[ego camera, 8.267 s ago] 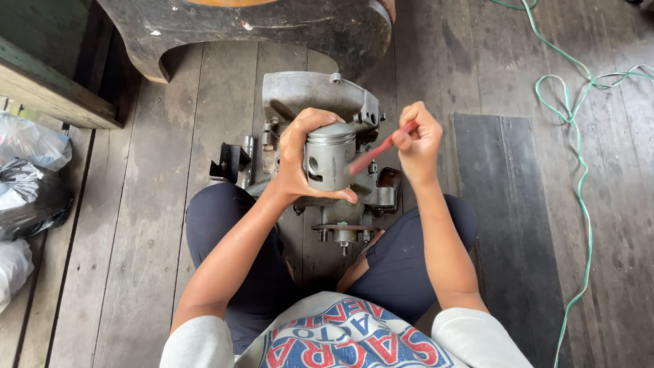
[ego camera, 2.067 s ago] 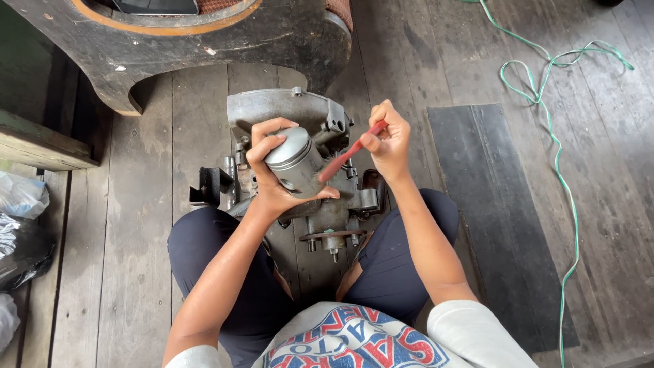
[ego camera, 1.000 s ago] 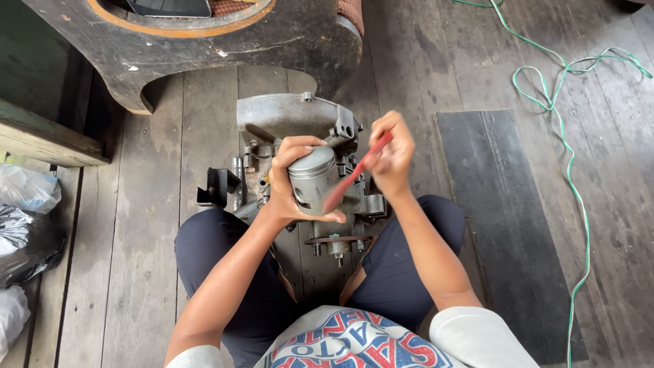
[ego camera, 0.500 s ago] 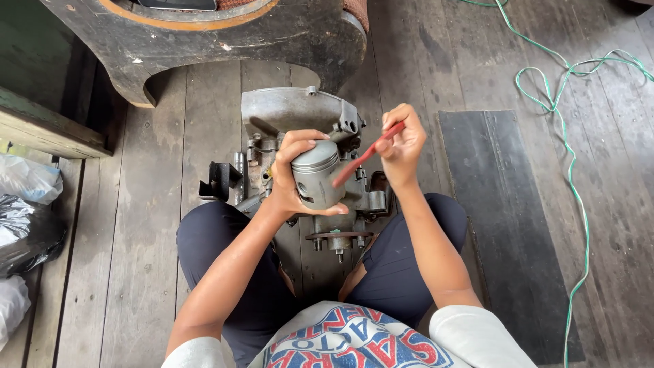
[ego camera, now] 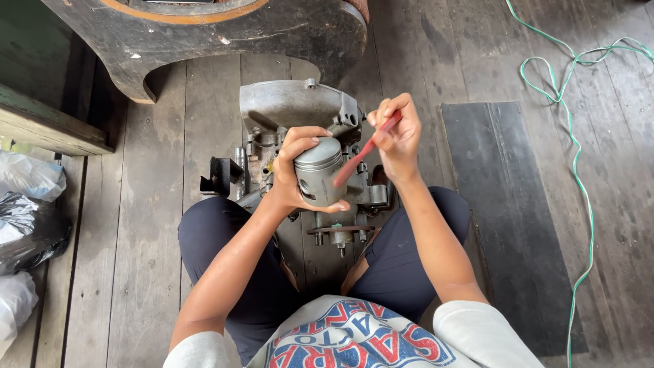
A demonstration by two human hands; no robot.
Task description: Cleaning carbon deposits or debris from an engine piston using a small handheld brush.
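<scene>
while a grey metal piston (ego camera: 319,172) is gripped in the closed left hand (ego camera: 294,170) above the engine block (ego camera: 293,109) between the knees, a thin red tool (ego camera: 361,153) is pinched by the right hand (ego camera: 397,133), its tip touching the piston.

Floor (ego camera: 157,259): worn grey wooden planks, running away from the camera, with dark stains at upper right.

Green cord (ego camera: 575,170): thin, lying loose on the planks at right, looped near the top and trailing down toward the lower edge.

Dark mat (ego camera: 518,225): flat rectangular sheet lying on the floor, just left of the cord.

Curved wooden piece (ego camera: 225,34): large, dark and weathered, with an orange-brown inner rim, across the top of the view.

Wooden beam (ego camera: 48,126): greenish, at left edge.

Plastic bags (ego camera: 27,225): clear, black and white ones bunched at the left edge, below the beam.
</scene>
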